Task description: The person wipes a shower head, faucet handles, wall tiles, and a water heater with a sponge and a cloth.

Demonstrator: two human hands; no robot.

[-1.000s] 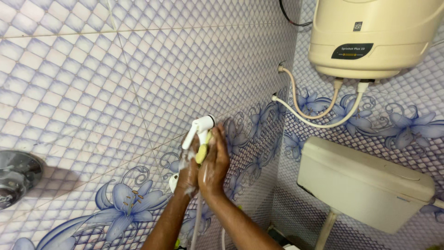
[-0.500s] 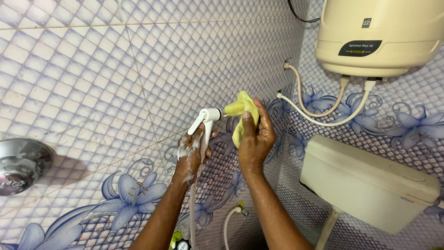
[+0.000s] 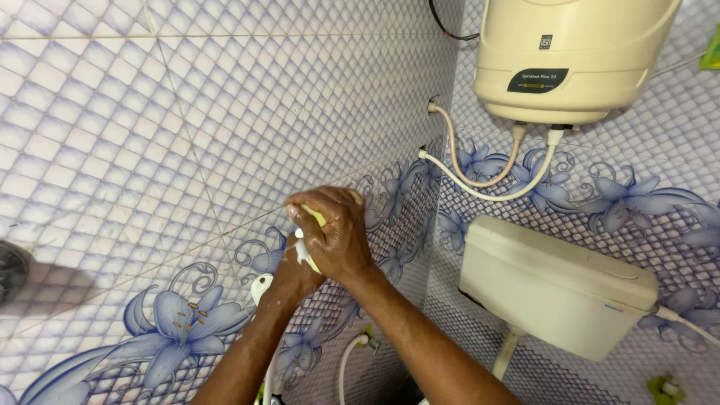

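Note:
My right hand (image 3: 339, 234) is closed over a yellow scrub cloth (image 3: 317, 217) and presses it onto the head of a white hand sprayer (image 3: 302, 253), hiding most of it. My left hand (image 3: 289, 279) sits just below and grips the sprayer's handle, with soap foam on the fingers. The sprayer's white wall holder (image 3: 260, 286) shows beside my left wrist. Both hands are close against the tiled wall (image 3: 150, 150) near the corner.
A cream water heater (image 3: 570, 60) hangs at the upper right, with two white pipes (image 3: 480, 184) under it. A cream toilet cistern (image 3: 555, 285) is mounted on the right wall. A white hose (image 3: 346, 364) hangs below my hands. A chrome fitting (image 3: 10, 271) sits at the far left.
My right hand has brought the yellow cloth from the right of the sprayer back onto its head, covering it. The left hand has stayed on the handle.

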